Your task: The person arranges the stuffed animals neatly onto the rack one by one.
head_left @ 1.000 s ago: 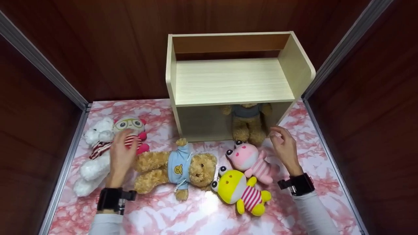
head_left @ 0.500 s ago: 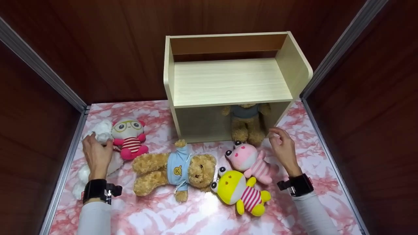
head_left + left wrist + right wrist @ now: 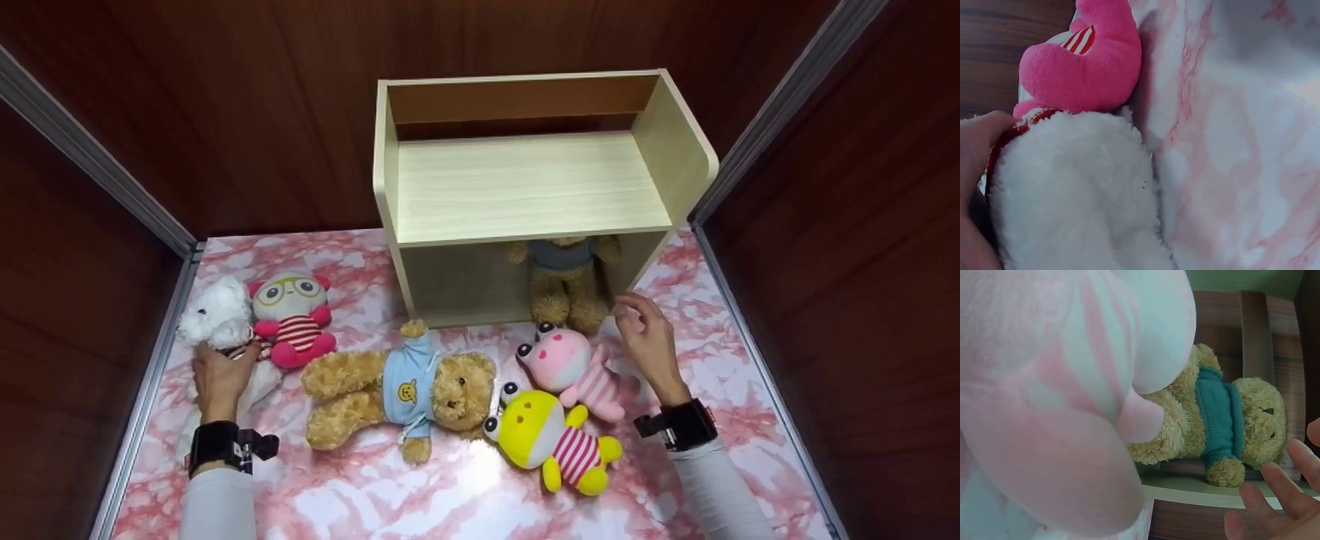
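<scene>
My left hand [image 3: 221,379] grips the middle of a white plush bear [image 3: 217,311] at the far left, by its striped knit top. In the left wrist view, the thumb lies along the knit edge beside the white fur. A plush panda [image 3: 289,298] with yellow glasses sits against the bear's right side. My right hand [image 3: 651,345], fingers loosely bent and holding nothing, hovers by the shelf's lower right corner. Close by it lies a pink plush frog [image 3: 564,360]. A teddy bear in a teal sweater [image 3: 1220,416] stands inside the shelf's lower compartment, its head partly hidden in the head view.
The pale wooden shelf [image 3: 532,187] stands at the back, right of centre. A teddy bear in a blue hoodie [image 3: 463,390] lies across the middle, with a yellow plush frog [image 3: 525,429] to its right. Dark panelled walls [image 3: 90,300] enclose the marbled table [image 3: 352,495].
My left hand has moved left from over the panda to the white bear and taken hold of it. The bear's head has shifted slightly. My right hand has stayed almost still.
</scene>
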`<action>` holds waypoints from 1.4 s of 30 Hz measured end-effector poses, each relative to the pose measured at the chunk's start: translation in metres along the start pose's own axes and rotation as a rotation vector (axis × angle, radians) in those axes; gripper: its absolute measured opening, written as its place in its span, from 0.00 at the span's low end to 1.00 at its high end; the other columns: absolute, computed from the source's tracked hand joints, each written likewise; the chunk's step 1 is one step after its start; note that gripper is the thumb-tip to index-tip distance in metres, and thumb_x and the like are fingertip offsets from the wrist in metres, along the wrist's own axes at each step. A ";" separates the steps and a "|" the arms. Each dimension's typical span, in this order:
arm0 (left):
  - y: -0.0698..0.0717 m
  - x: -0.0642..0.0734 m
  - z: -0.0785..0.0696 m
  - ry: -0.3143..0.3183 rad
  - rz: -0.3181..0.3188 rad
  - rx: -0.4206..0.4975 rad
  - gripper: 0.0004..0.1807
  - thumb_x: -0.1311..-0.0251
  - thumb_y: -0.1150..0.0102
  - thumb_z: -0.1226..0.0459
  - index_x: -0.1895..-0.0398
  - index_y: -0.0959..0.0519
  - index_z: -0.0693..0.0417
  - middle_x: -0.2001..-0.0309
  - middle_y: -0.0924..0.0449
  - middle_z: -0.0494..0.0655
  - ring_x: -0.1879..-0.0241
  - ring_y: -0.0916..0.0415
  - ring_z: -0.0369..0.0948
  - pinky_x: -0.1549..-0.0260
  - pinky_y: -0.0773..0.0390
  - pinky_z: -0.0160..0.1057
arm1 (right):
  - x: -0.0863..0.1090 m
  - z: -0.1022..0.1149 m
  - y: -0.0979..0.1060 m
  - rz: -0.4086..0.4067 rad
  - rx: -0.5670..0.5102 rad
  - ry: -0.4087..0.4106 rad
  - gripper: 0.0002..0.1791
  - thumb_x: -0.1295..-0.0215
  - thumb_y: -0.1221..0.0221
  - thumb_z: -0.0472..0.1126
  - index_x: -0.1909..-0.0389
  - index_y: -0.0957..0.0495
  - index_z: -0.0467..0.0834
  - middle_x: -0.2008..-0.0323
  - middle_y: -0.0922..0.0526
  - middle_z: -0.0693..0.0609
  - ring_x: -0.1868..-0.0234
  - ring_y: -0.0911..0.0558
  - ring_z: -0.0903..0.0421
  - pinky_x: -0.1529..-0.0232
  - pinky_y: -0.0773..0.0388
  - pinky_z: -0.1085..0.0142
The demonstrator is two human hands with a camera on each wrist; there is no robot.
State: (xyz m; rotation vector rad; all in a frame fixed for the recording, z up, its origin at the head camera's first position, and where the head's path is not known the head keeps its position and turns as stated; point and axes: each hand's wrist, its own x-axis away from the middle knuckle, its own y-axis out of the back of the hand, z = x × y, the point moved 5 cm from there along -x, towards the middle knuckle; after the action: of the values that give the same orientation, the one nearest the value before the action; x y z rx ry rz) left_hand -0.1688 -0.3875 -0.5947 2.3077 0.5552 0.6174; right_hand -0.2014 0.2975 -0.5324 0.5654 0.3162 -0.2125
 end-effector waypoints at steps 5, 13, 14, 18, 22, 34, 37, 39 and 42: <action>-0.006 0.004 0.007 0.033 0.042 0.013 0.67 0.38 0.38 0.39 0.19 0.74 0.62 0.22 0.65 0.79 0.27 0.53 0.76 0.31 0.47 0.72 | 0.001 -0.002 -0.001 0.002 -0.003 0.002 0.15 0.29 0.41 0.32 0.45 0.17 0.35 0.39 0.19 0.37 0.36 0.24 0.45 0.40 0.29 0.48; -0.011 0.007 0.012 0.026 -0.031 -0.002 0.60 0.35 0.41 0.47 0.18 0.71 0.61 0.22 0.60 0.76 0.33 0.43 0.78 0.37 0.39 0.73 | 0.002 -0.004 -0.002 0.007 0.000 -0.013 0.15 0.29 0.42 0.32 0.45 0.17 0.36 0.40 0.19 0.39 0.36 0.23 0.46 0.40 0.29 0.50; -0.011 0.008 0.013 0.026 -0.056 0.007 0.58 0.34 0.42 0.48 0.18 0.69 0.61 0.21 0.58 0.75 0.33 0.42 0.77 0.38 0.38 0.73 | 0.002 -0.004 -0.002 0.009 0.000 -0.014 0.15 0.29 0.42 0.32 0.44 0.17 0.36 0.40 0.19 0.39 0.37 0.23 0.46 0.39 0.29 0.50; -0.010 0.015 0.018 0.021 -0.162 0.044 0.52 0.33 0.43 0.49 0.17 0.61 0.57 0.23 0.47 0.71 0.34 0.38 0.77 0.39 0.36 0.74 | 0.002 -0.005 -0.002 0.010 0.001 -0.021 0.15 0.28 0.42 0.33 0.44 0.17 0.36 0.41 0.18 0.40 0.37 0.23 0.46 0.39 0.28 0.50; -0.008 0.023 0.020 -0.007 -0.249 0.061 0.48 0.32 0.42 0.50 0.17 0.56 0.53 0.26 0.39 0.70 0.35 0.36 0.76 0.39 0.36 0.73 | 0.002 -0.005 -0.001 -0.001 -0.005 -0.012 0.15 0.28 0.41 0.34 0.44 0.17 0.36 0.40 0.19 0.39 0.37 0.23 0.45 0.39 0.28 0.48; 0.005 0.057 -0.012 -0.255 -0.574 0.264 0.41 0.35 0.35 0.55 0.21 0.42 0.49 0.33 0.25 0.64 0.41 0.26 0.70 0.47 0.29 0.72 | 0.004 -0.003 0.002 -0.005 -0.010 -0.013 0.16 0.28 0.41 0.34 0.43 0.18 0.35 0.39 0.20 0.38 0.36 0.24 0.44 0.39 0.28 0.46; 0.006 0.066 -0.027 -0.328 -0.606 0.311 0.42 0.37 0.32 0.58 0.22 0.41 0.49 0.37 0.23 0.65 0.44 0.23 0.69 0.50 0.26 0.70 | 0.004 -0.002 0.002 -0.001 -0.016 -0.012 0.16 0.28 0.42 0.34 0.43 0.19 0.34 0.38 0.20 0.37 0.35 0.24 0.43 0.39 0.28 0.45; 0.005 0.073 -0.037 -0.395 -0.625 0.347 0.43 0.39 0.30 0.62 0.22 0.40 0.53 0.39 0.22 0.67 0.45 0.22 0.68 0.48 0.26 0.67 | 0.004 -0.001 0.001 0.000 -0.018 -0.012 0.16 0.28 0.42 0.34 0.42 0.19 0.34 0.38 0.21 0.37 0.35 0.24 0.44 0.38 0.28 0.45; 0.004 0.083 -0.053 -0.492 -0.644 0.386 0.45 0.43 0.28 0.68 0.23 0.38 0.58 0.41 0.20 0.69 0.46 0.21 0.64 0.46 0.22 0.59 | 0.005 0.001 0.001 -0.002 -0.024 -0.015 0.16 0.28 0.42 0.33 0.42 0.19 0.35 0.38 0.20 0.38 0.35 0.24 0.45 0.38 0.28 0.46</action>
State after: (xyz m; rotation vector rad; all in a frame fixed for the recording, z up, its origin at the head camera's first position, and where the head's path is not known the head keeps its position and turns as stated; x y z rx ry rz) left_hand -0.1314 -0.3187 -0.5343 2.3011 1.1669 -0.3838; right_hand -0.1965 0.2970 -0.5334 0.5396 0.3044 -0.2143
